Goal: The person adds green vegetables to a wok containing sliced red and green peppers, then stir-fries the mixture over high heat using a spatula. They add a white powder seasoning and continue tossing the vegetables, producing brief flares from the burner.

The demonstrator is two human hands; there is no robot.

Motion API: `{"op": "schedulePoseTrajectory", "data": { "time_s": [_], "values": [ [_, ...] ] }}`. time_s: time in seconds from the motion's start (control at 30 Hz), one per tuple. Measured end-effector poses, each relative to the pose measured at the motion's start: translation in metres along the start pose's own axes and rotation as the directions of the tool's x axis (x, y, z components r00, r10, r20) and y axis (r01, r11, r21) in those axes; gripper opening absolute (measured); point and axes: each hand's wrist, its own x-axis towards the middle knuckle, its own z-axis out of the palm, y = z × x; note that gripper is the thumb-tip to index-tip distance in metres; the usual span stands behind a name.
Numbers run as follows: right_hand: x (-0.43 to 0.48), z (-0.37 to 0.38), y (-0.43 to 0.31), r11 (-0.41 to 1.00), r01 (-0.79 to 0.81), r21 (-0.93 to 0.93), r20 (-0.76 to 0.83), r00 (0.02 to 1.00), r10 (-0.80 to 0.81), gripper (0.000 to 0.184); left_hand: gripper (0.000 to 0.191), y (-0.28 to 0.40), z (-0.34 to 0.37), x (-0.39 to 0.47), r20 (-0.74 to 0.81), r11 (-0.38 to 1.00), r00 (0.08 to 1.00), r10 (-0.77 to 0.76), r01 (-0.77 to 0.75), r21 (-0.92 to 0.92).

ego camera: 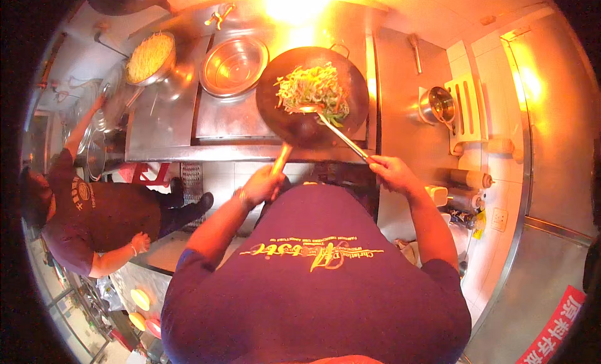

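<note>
A dark wok stands over the stove, with bright flame-like light behind its far edge. Its wooden handle is gripped by my left hand. My right hand holds a long-handled metal ladle by its dark grip. The ladle's bowl touches the near side of a heap of shredded pale and green food in the wok; the food looks like noodles or shredded vegetables, and I cannot tell which.
Left of the wok sits a steel basin, and beyond it a strainer or bowl of pale yellow shreds. A co-worker stands at the left. A small metal pot, a slotted white rack and bottles are at the right.
</note>
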Motion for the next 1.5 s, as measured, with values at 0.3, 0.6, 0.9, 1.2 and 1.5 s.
{"op": "schedulePoseTrajectory", "data": {
  "time_s": [0.3,0.6,0.9,1.2,1.5],
  "values": [
    [0.062,-0.019,0.055,0.953,0.229,-0.2,-0.121,0.959,-0.256,0.027,0.024,-0.032,-0.002,0.003,-0.131,0.946,0.982,0.139,-0.093,0.31],
    [0.011,-0.008,0.025,0.997,0.07,-0.019,0.016,0.997,-0.069,0.032,0.019,0.022,0.008,0.038,-0.111,0.997,0.994,-0.004,-0.004,-0.074],
    [0.112,0.009,0.011,0.995,0.103,0.008,-0.224,0.97,-0.098,0.031,0.021,0.01,0.013,0.06,-0.163,0.993,0.987,0.012,-0.031,-0.116],
    [0.137,0.035,0.008,0.746,0.257,-0.615,-0.305,0.795,-0.525,0.034,0.035,-0.004,0.01,0.048,-0.13,0.994,0.992,-0.002,-0.012,-0.107],
    [0.084,0.003,0.025,0.701,-0.03,-0.713,-0.338,0.89,-0.306,0.037,0.025,0.003,0.01,0.04,-0.197,0.994,0.98,0.016,-0.038,-0.106]
  ]
}}
